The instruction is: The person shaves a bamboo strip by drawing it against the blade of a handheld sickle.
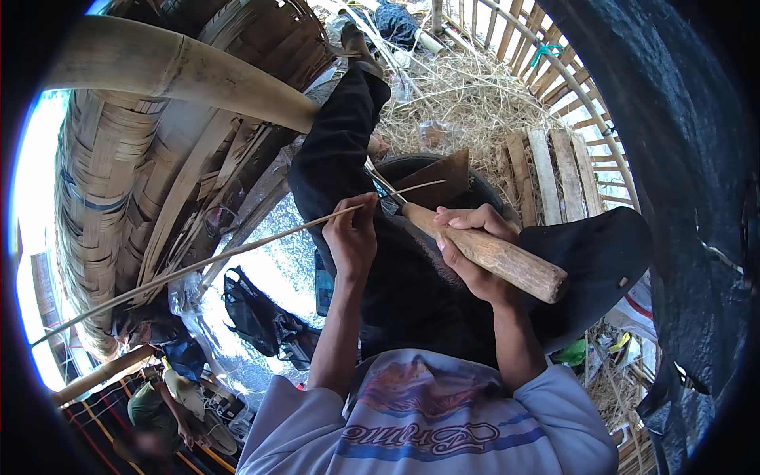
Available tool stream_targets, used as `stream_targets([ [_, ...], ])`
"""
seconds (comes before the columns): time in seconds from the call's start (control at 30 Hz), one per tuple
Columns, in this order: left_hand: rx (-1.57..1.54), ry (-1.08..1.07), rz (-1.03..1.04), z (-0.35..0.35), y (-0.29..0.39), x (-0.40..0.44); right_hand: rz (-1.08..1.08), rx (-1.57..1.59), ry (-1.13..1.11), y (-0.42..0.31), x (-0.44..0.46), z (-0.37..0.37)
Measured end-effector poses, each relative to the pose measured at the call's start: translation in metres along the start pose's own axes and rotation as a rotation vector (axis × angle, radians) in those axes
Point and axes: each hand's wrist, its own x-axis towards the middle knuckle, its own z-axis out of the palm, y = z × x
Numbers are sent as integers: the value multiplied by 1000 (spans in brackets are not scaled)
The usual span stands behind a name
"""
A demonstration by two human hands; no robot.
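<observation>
My left hand point(352, 237) pinches a long thin bamboo strip point(214, 260) close to one end. The strip runs from the far left across my lap, and its short tip passes beyond my fingers over the tool's narrow front part. My right hand point(477, 249) is wrapped round the thick wooden handle point(514, 261) of a knife-like tool, whose slim front part points away from me, toward my left hand. How much of it is blade cannot be made out. Both hands are above my dark trousers point(412, 293).
A brown, flat triangular piece point(445, 176) lies beyond my hands on a dark round rim. A thick bamboo pole point(198, 75) and woven bamboo panels point(103, 174) stand left. Straw point(451, 95) covers the ground ahead. Dark sheeting point(681, 198) hangs right. Another person point(158, 412) is lower left.
</observation>
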Motion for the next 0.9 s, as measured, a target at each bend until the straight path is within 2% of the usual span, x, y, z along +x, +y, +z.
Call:
stream_targets([
  [0.07, 25, -8, 34, -1, -2, -1, -15, -64, -22, -6, -1, 2],
  [0.13, 46, -27, 70, 0, -4, -1, -148, -221, -55, -12, 0, 3],
  [0.2, -34, -27, 40, 4, -5, -5, -123, -241, -45, -16, -2, 3],
  [0.4, -16, -20, 48, 3, -4, -3, -97, -202, -28, -14, -4, 6],
  [0.47, -7, -40, 69, 5, -6, -6, -128, -245, -9, 0, -6, 10],
  [0.53, -7, -61, 90, 6, -6, -7, -37, -323, -27, 25, -12, 6],
  [0.67, -72, -34, 36, 7, -4, -7, -38, -229, 32, 12, -17, -10],
  [0.73, -83, -44, 38, 6, -3, -6, -85, -141, -17, -11, -16, -10],
  [0.8, -58, -38, 78, 6, -2, -4, -109, -213, -10, -10, -16, -6],
  [0.87, -35, -48, 82, 4, -5, -4, -68, -168, 29, 12, -11, -3],
  [0.9, -6, -52, 79, 4, -7, -4, 67, -52, 71, 16, -10, -1],
])
